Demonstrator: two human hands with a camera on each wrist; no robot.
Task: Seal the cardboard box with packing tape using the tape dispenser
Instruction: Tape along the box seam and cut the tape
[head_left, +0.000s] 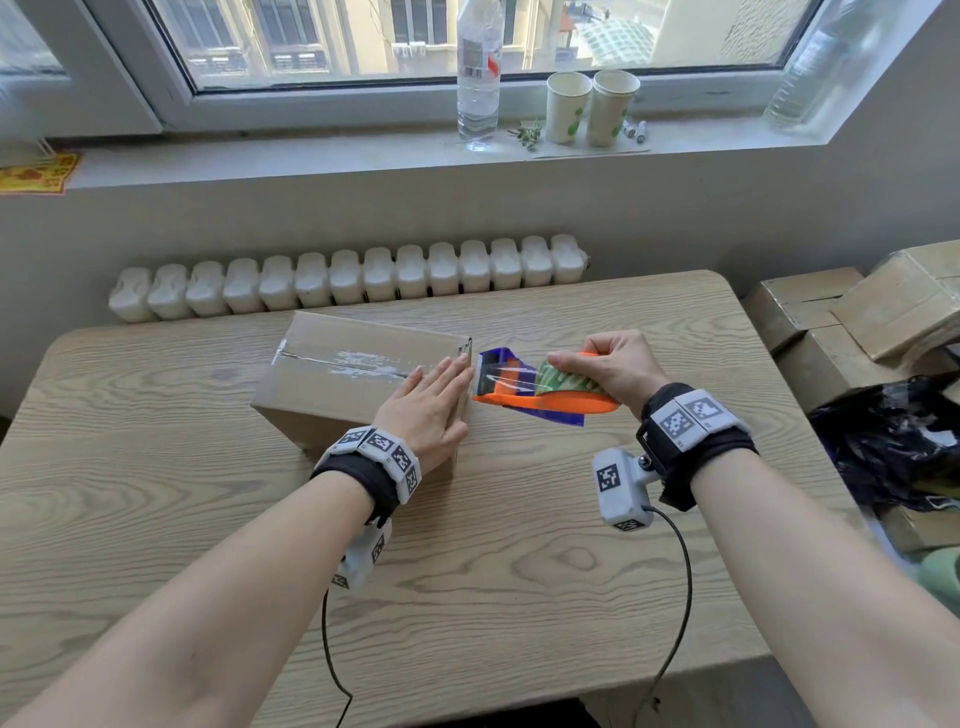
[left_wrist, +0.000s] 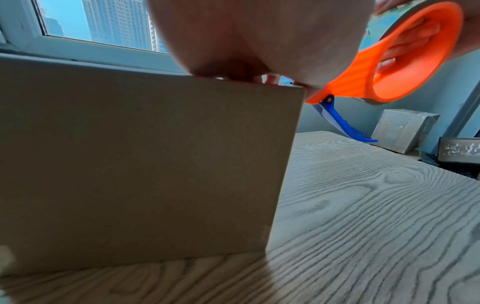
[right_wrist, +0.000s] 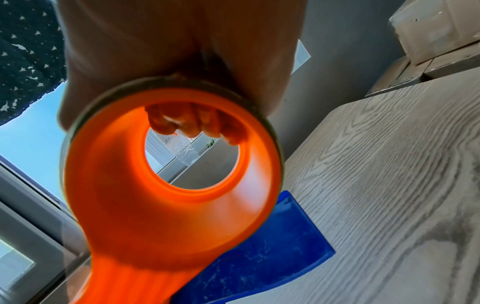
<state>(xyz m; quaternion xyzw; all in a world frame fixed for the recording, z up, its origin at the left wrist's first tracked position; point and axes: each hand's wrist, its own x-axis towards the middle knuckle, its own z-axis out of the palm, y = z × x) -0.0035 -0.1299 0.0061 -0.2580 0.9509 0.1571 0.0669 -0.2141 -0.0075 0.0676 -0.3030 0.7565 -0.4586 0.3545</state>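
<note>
A closed cardboard box (head_left: 337, 379) stands on the wooden table (head_left: 519, 545), with clear tape along its top seam. My left hand (head_left: 431, 400) lies flat with straight fingers on the box's right top edge. My right hand (head_left: 613, 371) grips the orange tape dispenser (head_left: 545, 400) just right of the box, its blue blade end at the box's edge. A short stretch of clear tape runs from the roll to the blade. In the left wrist view the box side (left_wrist: 142, 164) fills the frame and the dispenser (left_wrist: 389, 61) hangs beside its corner. The right wrist view shows the dispenser ring (right_wrist: 168, 164) with my fingers through it.
A radiator (head_left: 353, 275) runs behind the table. The windowsill holds a water bottle (head_left: 478, 78) and two paper cups (head_left: 592, 106). Stacked cardboard boxes (head_left: 857, 312) and a dark plastic bag (head_left: 893, 441) sit off the table's right edge.
</note>
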